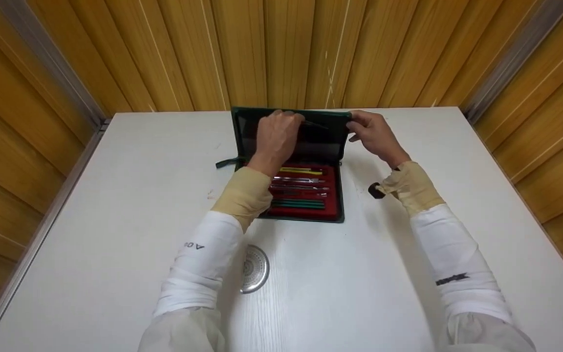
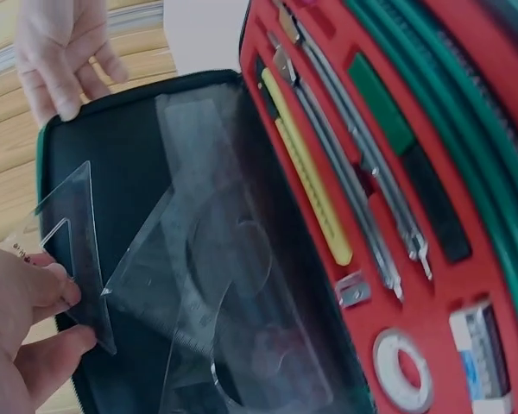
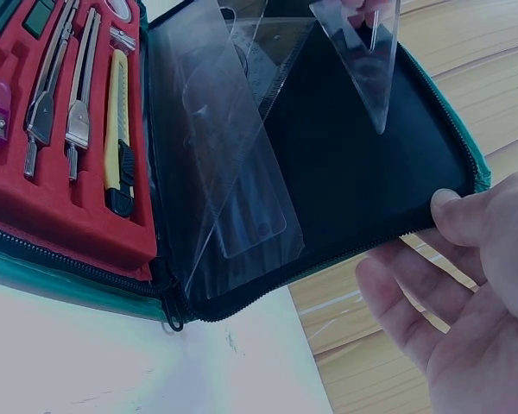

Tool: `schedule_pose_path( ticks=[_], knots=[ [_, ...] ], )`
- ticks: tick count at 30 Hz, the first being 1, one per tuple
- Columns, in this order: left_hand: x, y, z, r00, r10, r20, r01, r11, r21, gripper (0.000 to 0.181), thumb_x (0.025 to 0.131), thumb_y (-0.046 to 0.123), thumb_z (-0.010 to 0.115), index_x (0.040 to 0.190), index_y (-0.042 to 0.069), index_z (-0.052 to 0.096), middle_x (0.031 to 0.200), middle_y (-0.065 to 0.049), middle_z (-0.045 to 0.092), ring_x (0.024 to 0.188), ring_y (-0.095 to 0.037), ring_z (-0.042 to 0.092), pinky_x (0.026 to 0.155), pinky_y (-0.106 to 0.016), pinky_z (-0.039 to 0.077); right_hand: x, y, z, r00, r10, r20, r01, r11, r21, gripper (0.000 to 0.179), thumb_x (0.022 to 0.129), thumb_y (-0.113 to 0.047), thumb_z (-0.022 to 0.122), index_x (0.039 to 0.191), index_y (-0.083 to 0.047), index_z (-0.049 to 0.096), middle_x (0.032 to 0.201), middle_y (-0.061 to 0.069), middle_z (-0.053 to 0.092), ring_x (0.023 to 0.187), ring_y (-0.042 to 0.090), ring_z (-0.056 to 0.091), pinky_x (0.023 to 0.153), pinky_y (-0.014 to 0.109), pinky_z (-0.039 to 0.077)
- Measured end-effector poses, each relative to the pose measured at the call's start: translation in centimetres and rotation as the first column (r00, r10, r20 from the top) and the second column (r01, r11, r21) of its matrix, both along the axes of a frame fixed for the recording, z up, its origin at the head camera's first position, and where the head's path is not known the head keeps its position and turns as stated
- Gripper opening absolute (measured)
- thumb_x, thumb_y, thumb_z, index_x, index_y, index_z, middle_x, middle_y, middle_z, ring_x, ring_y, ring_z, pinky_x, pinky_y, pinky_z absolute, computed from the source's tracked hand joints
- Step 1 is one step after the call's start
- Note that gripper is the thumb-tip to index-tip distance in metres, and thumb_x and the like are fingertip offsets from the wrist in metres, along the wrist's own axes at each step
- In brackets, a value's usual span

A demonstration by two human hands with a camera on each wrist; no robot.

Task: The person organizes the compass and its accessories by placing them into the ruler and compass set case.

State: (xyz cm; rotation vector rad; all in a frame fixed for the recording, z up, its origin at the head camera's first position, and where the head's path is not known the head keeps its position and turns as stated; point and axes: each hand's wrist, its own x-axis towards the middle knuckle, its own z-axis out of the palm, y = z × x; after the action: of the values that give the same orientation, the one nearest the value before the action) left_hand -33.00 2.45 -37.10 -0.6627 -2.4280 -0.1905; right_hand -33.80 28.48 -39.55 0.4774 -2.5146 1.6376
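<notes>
My left hand [image 1: 279, 134] pinches a clear set square [image 2: 86, 233] between thumb and fingers, in front of the raised lid [image 3: 345, 164] of a green zip case. The right hand [image 1: 377, 137] holds the lid's right corner, its thumb on the inner face. Inside the lid, a clear plastic pocket and overlapping clear drawing templates [image 2: 233, 328] show in the left wrist view. The red tray [image 1: 330, 212] holds a yellow utility knife [image 2: 306, 181], metal compasses [image 2: 350, 172], green pencils [image 1: 301, 204], an eraser [image 2: 482, 354], a tape roll [image 2: 403, 371] and a small sharpener [image 2: 354, 291].
The case lies on a white table [image 1: 115, 220] near its back edge, against yellow wood-grain panels [image 1: 286, 54]. A round perforated metal disc [image 1: 256, 269] is by the left forearm. A green strap [image 1: 227, 162] sticks out at the case's left.
</notes>
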Motion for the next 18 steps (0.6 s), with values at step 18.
schedule_pose_path(
  ticks=[18],
  knots=[
    [-0.2,1.9,-2.5,0.992,0.065,-0.105,-0.076,0.991,-0.106,0.023,0.099,0.004,0.061,0.083,0.011,0.075,0.076,-0.007,0.071,0.082,-0.028,0.062,0.077,-0.04,0.044,0.1,-0.1,0.1,1.0,0.004,0.009,-0.004,1.0,-0.012,0.027,0.107,-0.006,0.054,0.129,0.0,0.068,0.112,0.015,0.073,0.097,0.024,0.068,0.076,0.026,0.058]
  ],
)
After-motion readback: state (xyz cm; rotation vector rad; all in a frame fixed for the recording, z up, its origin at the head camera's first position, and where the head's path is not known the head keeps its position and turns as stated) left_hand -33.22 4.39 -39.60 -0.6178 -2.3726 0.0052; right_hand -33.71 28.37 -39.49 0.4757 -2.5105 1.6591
